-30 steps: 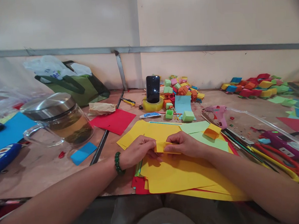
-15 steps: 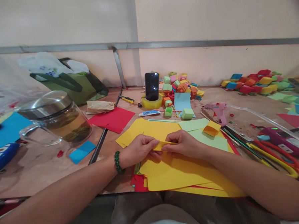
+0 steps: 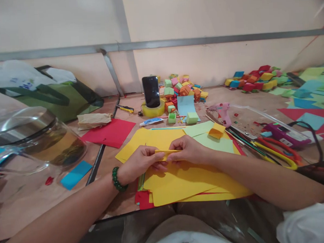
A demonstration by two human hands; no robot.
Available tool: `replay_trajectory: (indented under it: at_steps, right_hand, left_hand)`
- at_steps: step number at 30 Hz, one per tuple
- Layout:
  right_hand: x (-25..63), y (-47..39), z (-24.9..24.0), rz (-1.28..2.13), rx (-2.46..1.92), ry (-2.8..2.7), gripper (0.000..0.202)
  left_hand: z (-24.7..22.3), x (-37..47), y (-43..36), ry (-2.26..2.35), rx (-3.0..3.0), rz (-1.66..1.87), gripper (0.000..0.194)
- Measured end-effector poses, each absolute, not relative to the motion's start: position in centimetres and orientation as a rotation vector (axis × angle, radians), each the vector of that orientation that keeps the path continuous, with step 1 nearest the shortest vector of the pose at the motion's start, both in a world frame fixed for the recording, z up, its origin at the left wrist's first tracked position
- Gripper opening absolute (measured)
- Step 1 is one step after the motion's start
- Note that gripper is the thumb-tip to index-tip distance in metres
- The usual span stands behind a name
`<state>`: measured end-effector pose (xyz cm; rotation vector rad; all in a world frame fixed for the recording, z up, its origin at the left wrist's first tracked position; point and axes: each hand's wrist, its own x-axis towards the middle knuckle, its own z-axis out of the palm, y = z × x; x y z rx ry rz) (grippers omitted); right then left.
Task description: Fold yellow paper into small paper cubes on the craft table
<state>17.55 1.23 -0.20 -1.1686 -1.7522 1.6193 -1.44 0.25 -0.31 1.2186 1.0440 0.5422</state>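
Between my two hands is a small folded piece of yellow paper (image 3: 166, 155). My left hand (image 3: 144, 161), with a green bead bracelet at the wrist, pinches its left end between thumb and fingers. On the other end, the thumb and fingers of my right hand (image 3: 187, 150) are closed. Both hands are just above a stack of yellow paper sheets (image 3: 179, 189). Light green sheets (image 3: 220, 144) lie to the right, with a small orange-yellow folded paper box (image 3: 216, 131) on them. Part of the held paper is hidden by my fingers.
A glass teapot (image 3: 62, 141) stands at left, near a blue paper strip (image 3: 76, 175) and red paper (image 3: 110, 132). Behind are a phone (image 3: 151, 91) on a tape roll (image 3: 154, 110) and piled paper cubes (image 3: 186, 89). At right lie a pink glue gun (image 3: 223, 114) and scissors (image 3: 277, 151).
The camera view has turned to the right, so the table things appear shifted left. Both hands still hold the yellow paper, and more of its folded edge shows between them.
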Motion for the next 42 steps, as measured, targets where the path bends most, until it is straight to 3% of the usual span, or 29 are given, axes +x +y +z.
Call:
replay_trajectory:
  at_steps: [12,20,25,28,35,42]
  right_hand:
    - [19.5,2.5,0.4,1.874,-1.113,-1.703,0.055]
    - [20.0,3.1,-0.4,1.889,-1.033,-1.715,0.054]
    - [20.4,2.9,-0.5,1.803,-1.002,-1.774,0.059]
    - [20.2,2.5,-0.1,1.700,-1.021,-1.839,0.051]
    - [18.5,1.6,-0.2,1.121,-0.992,-2.020,0.031]
    - [18.3,1.3,-0.7,1.005,-1.011,-1.973,0.032]
  left_hand:
    - [-0.3,-1.8,1.0,1.111,1.244,0.627,0.044]
    - [-0.5,-2.0,1.1,1.122,1.197,0.657,0.044]
    - [-0.6,-2.1,1.0,1.079,1.156,0.624,0.043]
    - [-0.7,-2.0,1.0,1.071,1.185,0.659,0.042]
    - [-1.0,-1.2,0.2,1.086,1.296,0.713,0.041]
    - [-0.6,-0.9,-0.2,1.051,1.440,0.698,0.046]
